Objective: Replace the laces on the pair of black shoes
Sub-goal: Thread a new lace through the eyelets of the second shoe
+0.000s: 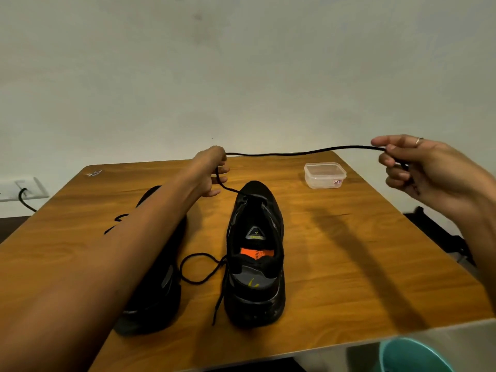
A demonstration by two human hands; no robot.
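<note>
Right shoe: mid-table; lace through toe eyelets only; upper eyelets unlaced
Left hand: beyond its toe, gripping lace
Right hand: well right, pinching lace end
Left shoe: beside it, arm-hidden; apparently unlaced

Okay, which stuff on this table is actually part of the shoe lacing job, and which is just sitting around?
Part of the job:
right shoe
left shoe
black lace, held by left hand and right hand
loose lace

Just lying about:
plastic container
teal bowl
</note>
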